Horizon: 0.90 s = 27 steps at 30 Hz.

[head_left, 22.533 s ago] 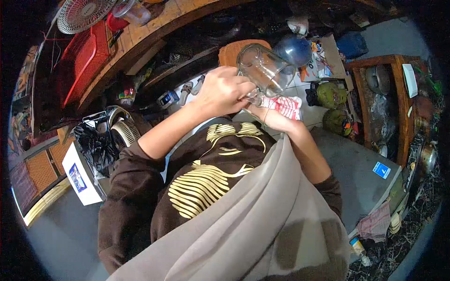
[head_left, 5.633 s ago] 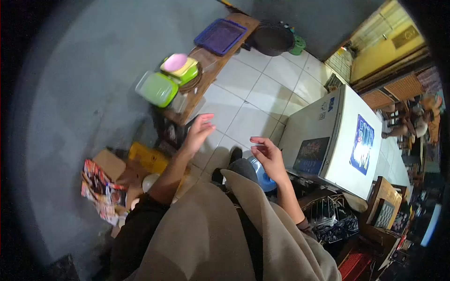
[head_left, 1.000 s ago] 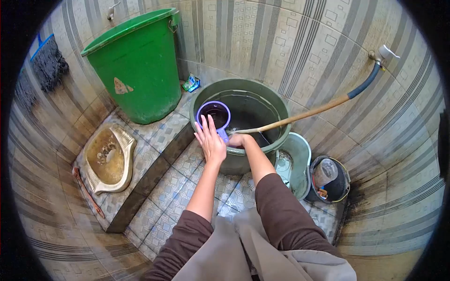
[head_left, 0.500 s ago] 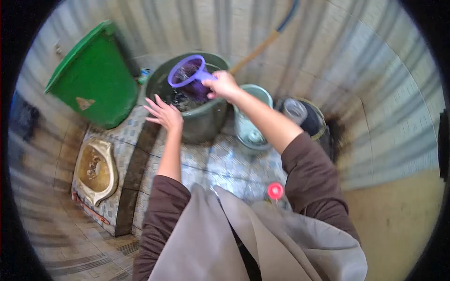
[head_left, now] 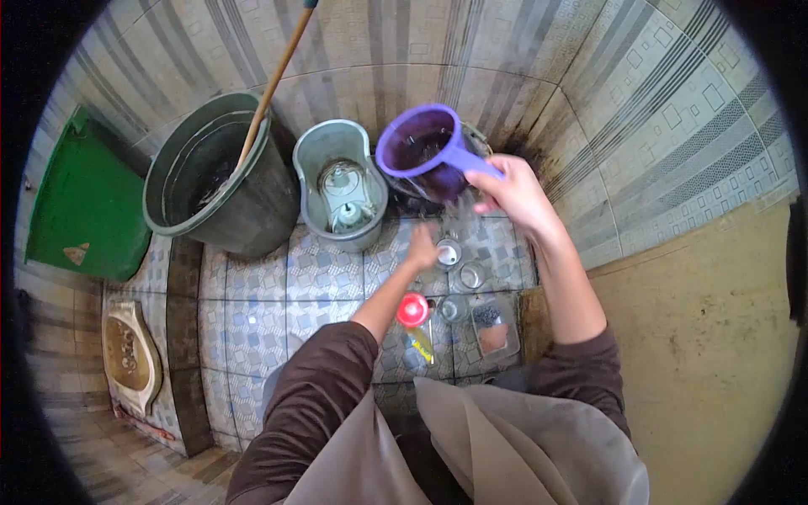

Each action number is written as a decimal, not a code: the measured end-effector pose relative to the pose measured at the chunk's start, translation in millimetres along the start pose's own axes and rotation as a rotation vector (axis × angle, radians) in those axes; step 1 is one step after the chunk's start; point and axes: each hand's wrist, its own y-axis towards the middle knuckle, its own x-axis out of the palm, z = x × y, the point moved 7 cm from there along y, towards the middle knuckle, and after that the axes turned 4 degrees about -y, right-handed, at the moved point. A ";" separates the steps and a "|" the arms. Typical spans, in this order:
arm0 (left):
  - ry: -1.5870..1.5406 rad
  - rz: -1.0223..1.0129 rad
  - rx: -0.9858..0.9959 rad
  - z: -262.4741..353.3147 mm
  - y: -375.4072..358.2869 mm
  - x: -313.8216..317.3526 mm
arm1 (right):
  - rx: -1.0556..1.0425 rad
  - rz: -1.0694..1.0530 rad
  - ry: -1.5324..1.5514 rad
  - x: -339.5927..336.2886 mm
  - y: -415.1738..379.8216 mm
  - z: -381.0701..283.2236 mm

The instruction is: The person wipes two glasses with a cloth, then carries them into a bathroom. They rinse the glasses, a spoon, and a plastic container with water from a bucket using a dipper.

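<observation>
My right hand (head_left: 518,194) is closed round the handle of a purple dipper (head_left: 418,143), which is held at a tilt over a dark bucket; the dipper hides most of that bucket. Lower down, my left hand (head_left: 421,248) reaches close to a small clear container (head_left: 448,253), its fingers smeared by motion. Two more clear round containers (head_left: 471,275) (head_left: 453,308) stand on the tiles nearby. Beside them are a red-topped container (head_left: 412,310) with a yellow label and a clear box (head_left: 495,328) with dark and reddish contents.
A large grey-green bucket (head_left: 273,206) with a wooden stick (head_left: 282,80) in it stands at the left. Right of it is a pale green bin (head_left: 307,198). A green tub (head_left: 93,202) leans by the wall above a squat toilet (head_left: 154,370). Patterned tiles (head_left: 324,278) cover the floor.
The view has swung right. My right hand has carried the purple dipper from the large bucket to the dark one, and my left hand has moved from that large bucket to the small clear containers.
</observation>
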 end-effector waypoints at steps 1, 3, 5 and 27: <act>0.069 -0.150 0.012 -15.5 -2.9 31.3 | 0.021 0.035 -0.039 -13.1 -5.4 14.2; 0.082 -0.176 -0.013 -19.5 -8.9 48.5 | 0.070 0.062 -0.101 -33.0 -15.3 41.5; 0.161 -0.192 0.061 -15.3 -9.8 55.9 | 0.129 0.081 -0.161 -48.6 -24.1 67.2; -0.929 -0.099 -0.244 -18.7 76.1 102.6 | 0.474 0.274 -0.333 -102.5 -98.1 81.8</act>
